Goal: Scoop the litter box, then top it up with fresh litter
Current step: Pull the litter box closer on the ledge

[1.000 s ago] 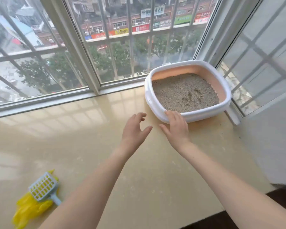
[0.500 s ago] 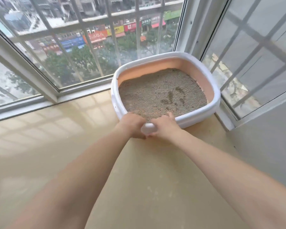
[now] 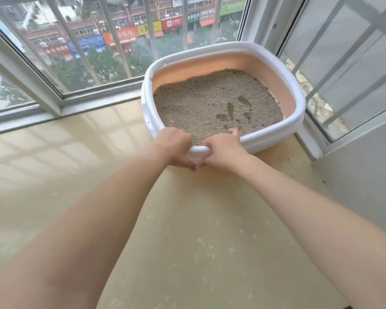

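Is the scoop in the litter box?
No, the litter box holds only litter; both hands grip its rim.

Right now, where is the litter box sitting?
In the head view, the litter box sits right of centre on the beige ledge, in the window corner, both hands gripping its near rim.

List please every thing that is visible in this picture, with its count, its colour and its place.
litter box: one, white rim with peach inner wall, on the ledge in the window corner, upper right.
litter: one layer, grey-brown, inside the box, with a few darker marks near its middle.
ledge: one, glossy beige, fills the lower part of the view; small dark specks near the right wall.
windows: two sides, white frames with bars, behind and to the right of the box.
left hand: one, grip closed on the near rim.
right hand: one, grip closed on the near rim, beside the left.
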Action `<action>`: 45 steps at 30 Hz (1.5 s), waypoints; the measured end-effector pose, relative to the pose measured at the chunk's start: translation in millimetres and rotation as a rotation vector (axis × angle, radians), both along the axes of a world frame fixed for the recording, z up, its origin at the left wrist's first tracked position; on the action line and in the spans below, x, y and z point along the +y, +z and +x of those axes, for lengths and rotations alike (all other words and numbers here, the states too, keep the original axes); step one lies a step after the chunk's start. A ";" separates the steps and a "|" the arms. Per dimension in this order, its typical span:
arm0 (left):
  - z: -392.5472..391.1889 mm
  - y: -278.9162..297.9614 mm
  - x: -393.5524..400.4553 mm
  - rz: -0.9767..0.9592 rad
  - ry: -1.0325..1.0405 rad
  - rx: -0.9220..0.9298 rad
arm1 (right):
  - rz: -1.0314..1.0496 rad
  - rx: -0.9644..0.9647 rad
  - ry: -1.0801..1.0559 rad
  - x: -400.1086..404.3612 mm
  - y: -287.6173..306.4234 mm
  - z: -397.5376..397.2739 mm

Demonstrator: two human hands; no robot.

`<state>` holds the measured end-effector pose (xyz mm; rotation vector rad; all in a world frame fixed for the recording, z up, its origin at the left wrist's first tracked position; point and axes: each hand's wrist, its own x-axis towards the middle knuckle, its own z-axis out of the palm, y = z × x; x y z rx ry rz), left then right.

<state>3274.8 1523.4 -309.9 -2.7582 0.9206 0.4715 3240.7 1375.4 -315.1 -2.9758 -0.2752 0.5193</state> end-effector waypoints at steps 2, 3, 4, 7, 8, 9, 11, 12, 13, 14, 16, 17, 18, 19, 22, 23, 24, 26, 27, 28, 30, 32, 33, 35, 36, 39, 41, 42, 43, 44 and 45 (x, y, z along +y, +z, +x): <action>-3.9 -0.5 6.8 -0.010 0.003 -0.007 | 0.008 0.004 -0.003 6.4 -0.1 -3.1; -6.4 -0.4 11.6 -0.012 0.004 -0.009 | 0.009 0.003 0.003 11.3 -0.3 -4.8; -9.4 -0.5 16.9 -0.014 0.007 -0.010 | 0.008 0.000 0.012 16.6 -0.3 -6.9; -19.4 1.3 35.0 -0.013 0.020 -0.017 | 0.009 -0.009 0.040 34.7 -0.2 -13.1; -22.8 1.5 41.6 -0.011 0.026 -0.014 | 0.012 -0.010 0.048 40.5 -0.3 -15.4; -26.4 1.8 47.9 -0.008 0.032 -0.010 | 0.013 -0.010 0.055 46.6 -0.1 -17.7; -33.3 2.2 60.4 -0.005 0.047 -0.002 | 0.006 -0.011 0.072 58.4 0.1 -22.3; -36.8 2.0 66.4 -0.001 0.055 0.001 | -0.002 -0.013 0.082 64.3 0.1 -24.5; -40.7 1.8 72.7 0.003 0.063 0.003 | -0.012 -0.011 0.094 70.8 0.1 -26.8; -44.1 1.3 78.2 0.007 0.069 0.007 | -0.020 -0.005 0.102 76.1 0.0 -29.1; -51.2 -0.4 92.2 0.009 0.081 0.011 | -0.018 0.000 0.113 89.3 -1.1 -35.2; -55.0 -1.4 99.5 0.005 0.088 0.010 | -0.015 -0.002 0.122 96.0 -1.2 -38.6; -59.2 -2.1 107.0 0.002 0.097 0.009 | -0.015 -0.003 0.135 102.6 -0.9 -41.6; -64.0 -2.0 114.1 0.000 0.104 0.010 | -0.016 0.000 0.148 109.4 -0.3 -44.8; -81.8 0.8 132.5 -0.003 0.133 0.011 | -0.012 0.014 0.192 128.2 1.5 -55.8; -87.9 1.9 138.6 -0.005 0.145 0.010 | -0.014 0.017 0.208 134.0 1.9 -59.3; -94.3 2.5 144.6 -0.008 0.158 0.011 | -0.020 0.018 0.226 139.3 2.3 -63.3; -106.8 2.9 154.9 -0.010 0.185 0.014 | -0.034 0.011 0.265 149.2 1.8 -70.9; -112.9 3.1 158.8 -0.008 0.201 0.016 | -0.041 0.011 0.281 153.6 1.8 -74.6; -119.6 3.5 162.5 -0.004 0.219 0.019 | -0.046 0.016 0.291 157.9 2.0 -78.3; -132.7 3.5 168.7 -0.011 0.262 0.032 | -0.055 0.008 0.320 164.5 1.8 -85.9; -145.5 3.7 173.1 -0.035 0.302 0.035 | -0.073 0.001 0.363 169.1 2.4 -93.3; -152.5 4.3 174.7 -0.045 0.319 0.034 | -0.079 0.004 0.381 170.4 2.9 -97.0; -167.2 5.1 175.9 -0.058 0.349 0.034 | -0.080 0.004 0.419 172.2 4.5 -105.1; -174.1 5.2 175.6 -0.064 0.364 0.037 | -0.086 0.008 0.436 173.0 5.7 -109.1; -193.9 5.0 173.2 -0.082 0.410 0.036 | -0.116 0.013 0.498 174.3 8.3 -120.3; -206.5 4.0 170.7 -0.093 0.440 0.038 | -0.150 0.016 0.546 174.0 9.0 -128.5; -212.5 3.6 168.7 -0.097 0.454 0.035 | -0.160 0.014 0.571 173.0 8.8 -132.2; -218.4 3.7 166.4 -0.100 0.466 0.032 | -0.164 0.011 0.591 171.6 8.4 -135.6; -224.7 3.8 163.4 -0.103 0.479 0.031 | -0.166 0.010 0.609 169.9 8.4 -139.1; -231.1 4.0 159.9 -0.105 0.492 0.032 | -0.164 0.009 0.624 167.2 8.0 -142.5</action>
